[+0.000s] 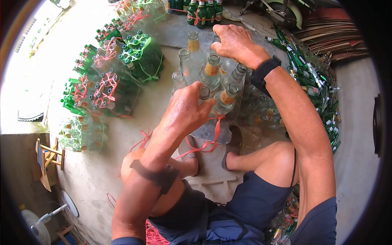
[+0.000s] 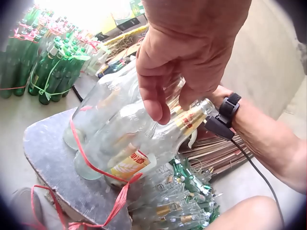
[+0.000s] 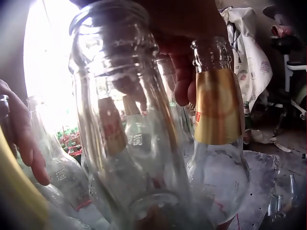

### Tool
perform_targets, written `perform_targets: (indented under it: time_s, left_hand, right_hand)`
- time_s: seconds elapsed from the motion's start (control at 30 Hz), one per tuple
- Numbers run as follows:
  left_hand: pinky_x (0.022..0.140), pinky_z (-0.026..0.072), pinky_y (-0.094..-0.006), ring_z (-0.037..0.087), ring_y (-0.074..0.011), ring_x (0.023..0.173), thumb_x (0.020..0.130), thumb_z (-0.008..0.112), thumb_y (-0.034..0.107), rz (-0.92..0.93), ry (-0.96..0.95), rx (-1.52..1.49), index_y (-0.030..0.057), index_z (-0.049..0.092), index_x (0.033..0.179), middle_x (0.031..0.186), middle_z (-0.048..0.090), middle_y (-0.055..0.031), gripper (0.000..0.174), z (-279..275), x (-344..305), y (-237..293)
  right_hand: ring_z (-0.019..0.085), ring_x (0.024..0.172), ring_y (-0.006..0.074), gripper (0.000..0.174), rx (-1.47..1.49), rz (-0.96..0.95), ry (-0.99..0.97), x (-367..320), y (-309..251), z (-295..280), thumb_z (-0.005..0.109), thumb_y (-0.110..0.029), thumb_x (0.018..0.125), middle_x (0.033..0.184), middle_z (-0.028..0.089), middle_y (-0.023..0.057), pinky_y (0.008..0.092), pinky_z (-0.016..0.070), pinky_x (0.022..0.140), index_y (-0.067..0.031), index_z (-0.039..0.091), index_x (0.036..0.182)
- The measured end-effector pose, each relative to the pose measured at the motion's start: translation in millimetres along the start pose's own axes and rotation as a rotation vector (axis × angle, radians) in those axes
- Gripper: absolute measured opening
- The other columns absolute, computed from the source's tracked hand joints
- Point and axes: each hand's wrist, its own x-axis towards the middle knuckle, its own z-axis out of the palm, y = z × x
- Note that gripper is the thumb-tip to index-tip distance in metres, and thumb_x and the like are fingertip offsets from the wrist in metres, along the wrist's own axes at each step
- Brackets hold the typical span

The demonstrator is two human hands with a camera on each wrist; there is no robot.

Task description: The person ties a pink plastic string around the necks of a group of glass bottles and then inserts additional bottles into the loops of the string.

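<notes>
A bundle of clear glass bottles [image 1: 211, 73], some with gold neck labels, stands upright on a grey slab [image 1: 204, 132]. Red twine [image 2: 91, 165] circles the bottles low down. At the near side my left hand [image 1: 190, 106] has its thumb and fingers round a bottle neck; in the left wrist view these fingers [image 2: 156, 98] point down among the necks. My right hand [image 1: 239, 45] grips a neck at the far side, its fingertips [image 3: 182, 88] beside a gold-labelled bottle [image 3: 218, 110] in the right wrist view. Part of each grip is hidden.
Tied bundles of green bottles [image 1: 143, 57] and clear ones stand to the left. Loose bottles [image 1: 304, 71] lie heaped on the right, near stacked brown sheets [image 1: 335, 34]. A motorbike wheel [image 1: 286, 12] shows at the back. A fan [image 1: 36, 226] stands at lower left.
</notes>
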Motion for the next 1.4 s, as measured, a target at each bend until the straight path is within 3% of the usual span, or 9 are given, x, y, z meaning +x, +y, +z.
perform_targets:
  time_s: [0.43,0.6,0.83,0.87,0.93,1.07,1.13,1.33,1.4]
  left_hand:
    - [0.060,0.0539,-0.0348,0.074,-0.0185,0.066,0.095,0.072,0.018,0.002,-0.041,0.017,-0.0021,0.065,0.122,0.065,0.069,-0.0151,0.034,-5.0,-6.8,-3.4]
    - [0.062,0.0543,-0.0339,0.075,-0.0181,0.068,0.095,0.072,0.018,-0.009,-0.055,0.026,-0.0021,0.066,0.122,0.067,0.070,-0.0145,0.034,-7.1,-9.3,-0.9]
    - [0.063,0.0549,-0.0324,0.074,-0.0166,0.068,0.095,0.072,0.020,-0.045,-0.081,0.008,-0.0011,0.066,0.123,0.068,0.071,-0.0136,0.035,-12.0,-11.8,1.1]
    - [0.063,0.0549,-0.0324,0.074,-0.0166,0.068,0.095,0.072,0.020,-0.047,-0.084,0.008,-0.0011,0.066,0.123,0.068,0.071,-0.0136,0.035,-11.9,-11.7,0.1]
    - [0.063,0.0552,-0.0327,0.074,-0.0163,0.069,0.096,0.071,0.020,-0.038,-0.073,0.025,-0.0008,0.066,0.123,0.069,0.071,-0.0129,0.034,-11.4,-12.1,-1.8]
    - [0.063,0.0554,-0.0329,0.074,-0.0159,0.069,0.096,0.071,0.020,-0.052,-0.076,0.012,-0.0006,0.066,0.123,0.070,0.072,-0.0126,0.034,-12.0,-12.0,-0.6]
    - [0.063,0.0553,-0.0328,0.074,-0.0155,0.069,0.096,0.072,0.020,-0.068,-0.082,0.015,-0.0003,0.066,0.124,0.070,0.072,-0.0128,0.035,-11.4,-11.7,-0.3]
    - [0.064,0.0549,-0.0324,0.073,-0.0148,0.068,0.096,0.072,0.020,-0.089,-0.073,-0.011,-0.0004,0.065,0.124,0.071,0.073,-0.0125,0.035,-10.8,-13.6,1.6]
    - [0.064,0.0547,-0.0325,0.073,-0.0151,0.068,0.096,0.072,0.020,-0.083,-0.068,-0.016,-0.0002,0.065,0.124,0.071,0.072,-0.0123,0.035,-8.9,-13.7,-0.7]
  right_hand:
    - [0.069,0.105,0.0493,0.037,-0.035,0.038,-0.021,2.2,1.1,-3.0,0.077,-0.030,0.086,0.103,0.074,0.0277,0.0576,0.0536,0.091,-0.0013,0.066,0.105]
    - [0.069,0.107,0.0488,0.042,-0.012,0.009,0.026,-0.6,6.3,2.0,0.076,-0.030,0.085,0.107,0.074,0.0285,0.0567,0.0540,0.093,-0.0024,0.068,0.115]
    - [0.069,0.111,0.0470,0.042,-0.094,0.049,-0.047,2.8,2.1,-3.6,0.075,-0.031,0.087,0.113,0.074,0.0279,0.0572,0.0537,0.097,-0.0035,0.069,0.119]
    - [0.069,0.111,0.0470,0.042,-0.092,0.051,-0.050,3.8,1.2,-4.0,0.075,-0.031,0.087,0.113,0.074,0.0279,0.0572,0.0537,0.097,-0.0035,0.069,0.119]
    - [0.072,0.111,0.0441,0.034,-0.071,0.088,-0.049,5.5,0.3,-4.0,0.066,-0.013,0.079,0.112,0.076,0.0260,0.0541,0.0561,0.096,-0.0029,0.076,0.110]
    - [0.072,0.099,0.0493,0.030,0.017,0.061,0.036,-0.3,2.1,-7.0,0.072,-0.023,0.083,0.099,0.073,0.0322,0.0559,0.0571,0.084,0.0035,0.072,0.098]
    - [0.069,0.114,0.0462,0.045,-0.077,0.050,-0.049,1.9,6.0,-3.4,0.075,-0.032,0.088,0.116,0.074,0.0273,0.0572,0.0530,0.099,-0.0040,0.068,0.122]
    - [0.067,0.118,0.0448,0.050,-0.068,0.042,-0.048,-6.8,5.6,-9.0,0.076,-0.036,0.091,0.122,0.073,0.0246,0.0564,0.0527,0.098,-0.0054,0.065,0.128]
    - [0.068,0.113,0.0445,0.050,-0.095,0.021,-0.025,-9.6,4.5,-8.5,0.076,-0.035,0.091,0.114,0.074,0.0228,0.0560,0.0530,0.096,-0.0059,0.064,0.129]
